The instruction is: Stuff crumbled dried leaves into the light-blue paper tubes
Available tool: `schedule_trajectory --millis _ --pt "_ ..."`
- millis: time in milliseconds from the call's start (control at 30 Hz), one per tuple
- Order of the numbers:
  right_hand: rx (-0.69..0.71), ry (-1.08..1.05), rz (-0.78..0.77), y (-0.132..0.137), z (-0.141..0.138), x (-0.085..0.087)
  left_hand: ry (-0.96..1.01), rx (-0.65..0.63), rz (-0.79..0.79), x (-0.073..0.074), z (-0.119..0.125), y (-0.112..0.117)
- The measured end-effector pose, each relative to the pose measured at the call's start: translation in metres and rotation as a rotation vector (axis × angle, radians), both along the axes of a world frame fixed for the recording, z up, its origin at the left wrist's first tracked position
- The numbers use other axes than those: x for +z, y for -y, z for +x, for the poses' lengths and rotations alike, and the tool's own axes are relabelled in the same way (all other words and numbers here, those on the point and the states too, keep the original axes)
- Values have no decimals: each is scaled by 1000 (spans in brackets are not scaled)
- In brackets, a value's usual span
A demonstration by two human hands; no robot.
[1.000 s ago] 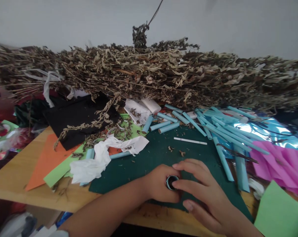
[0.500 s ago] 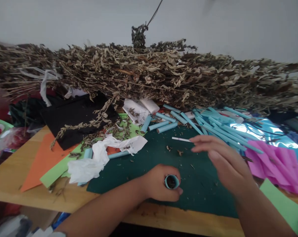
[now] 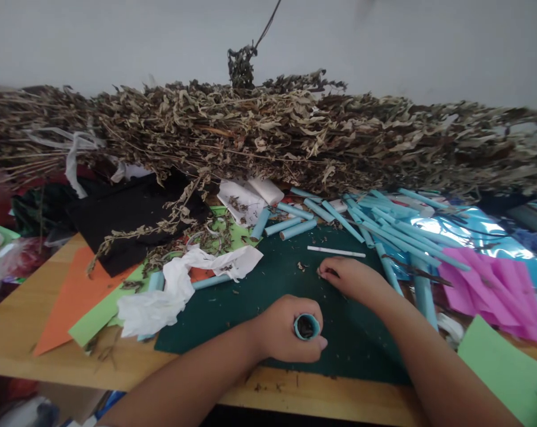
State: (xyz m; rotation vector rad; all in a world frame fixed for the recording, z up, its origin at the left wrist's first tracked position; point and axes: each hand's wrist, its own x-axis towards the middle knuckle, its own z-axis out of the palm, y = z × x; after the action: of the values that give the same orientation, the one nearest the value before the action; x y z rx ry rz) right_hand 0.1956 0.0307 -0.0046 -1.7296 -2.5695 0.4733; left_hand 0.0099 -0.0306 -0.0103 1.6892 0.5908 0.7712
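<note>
My left hand (image 3: 290,332) is wrapped round a blue paper tube (image 3: 307,327), held upright with its open end facing up. Dark dried leaf shows inside the tube. Over the green sheet (image 3: 268,279), my right hand (image 3: 346,276) is closed in a pinch, its fingertips down at a small bit of dried leaf (image 3: 318,272). Just beyond those fingers lies a thin white stick (image 3: 336,251). Another leaf crumb (image 3: 301,267) rests to the left of the pinch.
Bundles of dried plants (image 3: 259,130) span the back. Several blue tubes (image 3: 297,229) lie behind the green sheet, with more blue tubes (image 3: 397,237) heaped to the right. Crumpled white tissue (image 3: 156,308) is at left; pink paper (image 3: 486,279) is at right.
My right hand has come down and left from above the sheet, its stretched fingers closing to a pinch at the leaf bit. The white stick now shows whole. My left hand still grips the tube.
</note>
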Motion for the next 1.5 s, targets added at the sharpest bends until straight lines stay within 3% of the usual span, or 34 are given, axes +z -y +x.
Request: schedule_trajectory --millis 233,1000,1133,1300,1400,1500 --pt "37 -35 24 -7 -20 10 24 -8 -9 1 0 1" --pt "47 -19 -58 -29 -41 -7 11 -10 9 1 -1 -1" --pt "34 -165 -14 -16 -38 3 -6 -4 4 1 -1 0" --pt "74 -491 -9 21 -31 33 -7 -3 -17 1 0 0" --pt "174 -876 -143 42 -31 46 -7 3 -50 0 1 0" --pt "216 -1076 -247 56 -35 49 -12 13 -68 -2 2 0"
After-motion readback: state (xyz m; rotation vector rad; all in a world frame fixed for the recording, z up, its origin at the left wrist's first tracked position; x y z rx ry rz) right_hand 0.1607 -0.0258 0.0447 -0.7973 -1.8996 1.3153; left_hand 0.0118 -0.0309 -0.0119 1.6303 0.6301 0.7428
